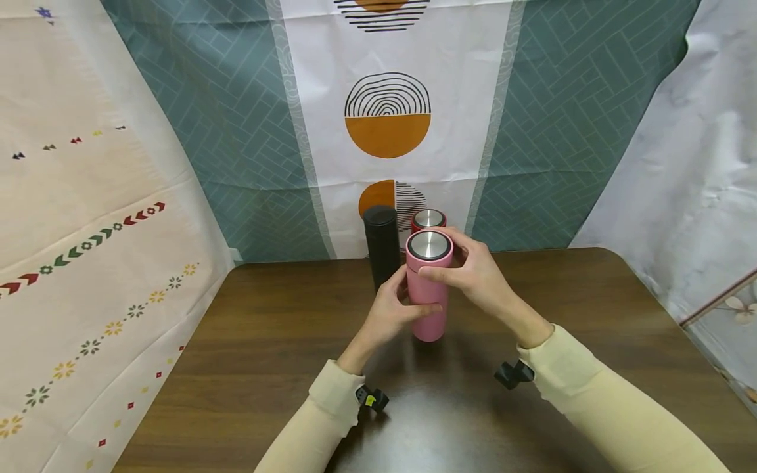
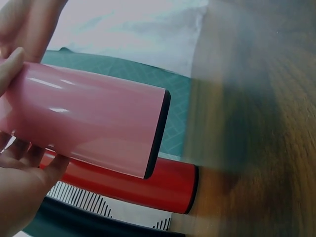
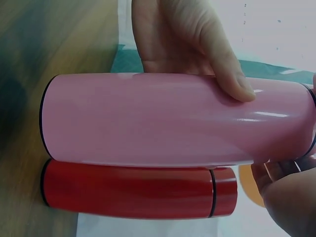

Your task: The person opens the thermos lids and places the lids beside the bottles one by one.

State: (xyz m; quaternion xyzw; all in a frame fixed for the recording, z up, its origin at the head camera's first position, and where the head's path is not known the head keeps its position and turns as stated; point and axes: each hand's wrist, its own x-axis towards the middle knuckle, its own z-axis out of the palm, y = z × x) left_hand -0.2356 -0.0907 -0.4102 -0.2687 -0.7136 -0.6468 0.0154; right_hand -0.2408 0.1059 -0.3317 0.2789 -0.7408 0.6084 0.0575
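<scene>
A pink thermos bottle [image 1: 430,299] with a steel-topped lid stands upright between both hands, its base seemingly a little off the table in the left wrist view [image 2: 89,118]. My left hand [image 1: 390,312] grips the body from the left, thumb across the front. Up at the lid, my right hand [image 1: 479,272] holds the bottle from the right, thumb in front and fingers behind. Directly behind it is a red thermos bottle [image 3: 133,190], mostly hidden in the head view. A tall black bottle [image 1: 382,246] stands to the left, behind the left hand.
The brown wooden table [image 1: 266,368] ends at a back edge just behind the bottles. A patterned green and white cloth [image 1: 236,131] hangs there. Pale cloths hang along the left and right sides. Each wrist bears a small black device.
</scene>
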